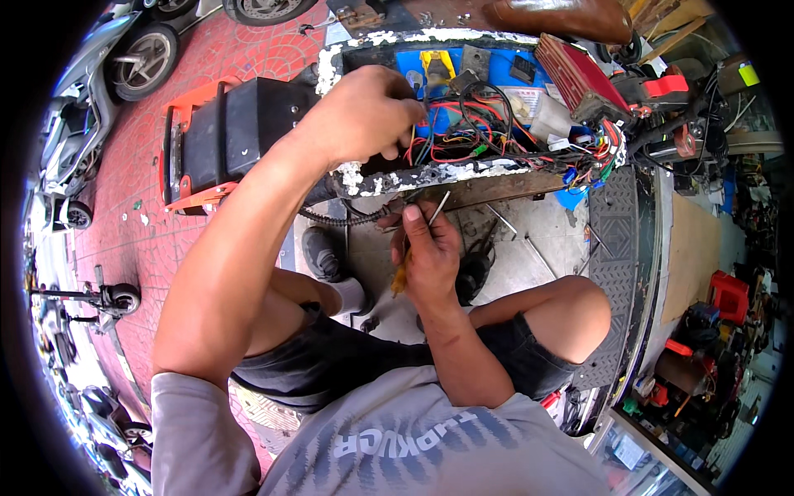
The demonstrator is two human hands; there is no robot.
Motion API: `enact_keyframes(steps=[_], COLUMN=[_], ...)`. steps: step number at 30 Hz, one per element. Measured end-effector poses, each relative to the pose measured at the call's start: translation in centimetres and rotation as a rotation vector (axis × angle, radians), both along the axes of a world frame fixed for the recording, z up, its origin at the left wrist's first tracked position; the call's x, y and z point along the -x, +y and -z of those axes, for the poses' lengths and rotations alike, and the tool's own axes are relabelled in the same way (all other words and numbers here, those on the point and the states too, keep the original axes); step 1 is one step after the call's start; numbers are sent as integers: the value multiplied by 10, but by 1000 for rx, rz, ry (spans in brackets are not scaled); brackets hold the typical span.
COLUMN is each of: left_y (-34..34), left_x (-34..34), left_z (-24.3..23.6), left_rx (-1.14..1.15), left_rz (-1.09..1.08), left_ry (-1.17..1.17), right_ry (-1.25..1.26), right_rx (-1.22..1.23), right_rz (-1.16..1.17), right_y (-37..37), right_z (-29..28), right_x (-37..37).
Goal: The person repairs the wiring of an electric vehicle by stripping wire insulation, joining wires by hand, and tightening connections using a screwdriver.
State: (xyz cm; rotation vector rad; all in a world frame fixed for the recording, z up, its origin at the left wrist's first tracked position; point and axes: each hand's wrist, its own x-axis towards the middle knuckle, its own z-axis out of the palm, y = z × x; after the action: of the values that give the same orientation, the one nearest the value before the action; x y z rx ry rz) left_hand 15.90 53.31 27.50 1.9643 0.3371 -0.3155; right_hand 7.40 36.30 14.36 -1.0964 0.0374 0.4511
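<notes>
A long open compartment [463,175] of a scooter body lies before me, its black rim flaked with white sealant. Tangled red, black and green wires [471,124] fill it. My left hand [364,116] reaches over its left end with fingers curled down; the fingertips are partly hidden, so what they pinch does not show. Below the near rim, my right hand [432,252] is closed round a screwdriver [399,279] with a yellow handle, its thin metal shaft pointing up. A black corrugated cable sleeve [347,218] runs close to the right fingers.
A red finned metal box [581,78] leans at the compartment's right end, beside a bundle of connectors [610,145]. An orange-framed black rear section [240,132] extends left. Metal rods [539,256] lie on the floor. Parked motorbikes [83,107] stand far left; a red stool [729,298] stands right.
</notes>
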Motion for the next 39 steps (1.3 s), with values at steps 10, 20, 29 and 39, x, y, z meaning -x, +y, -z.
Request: enact_keyframes(steps=[10,20,29,39], left_y=[16,12,12,6], left_x=[-22,-17,-13,-7], left_z=[33,50,58,58], left_rx=[-402,-493,-487,-593], left_rz=[392,224,125,39], left_ry=[-545,-634,-729,-819], right_ry=[17,107,100,-40], right_rx=[-52,-104,-27,48], right_rz=[-9,61,78,53], right_y=[0,4,7,3], right_z=[-1,0,-12,-2], right_x=[-2,-2,-4,-12])
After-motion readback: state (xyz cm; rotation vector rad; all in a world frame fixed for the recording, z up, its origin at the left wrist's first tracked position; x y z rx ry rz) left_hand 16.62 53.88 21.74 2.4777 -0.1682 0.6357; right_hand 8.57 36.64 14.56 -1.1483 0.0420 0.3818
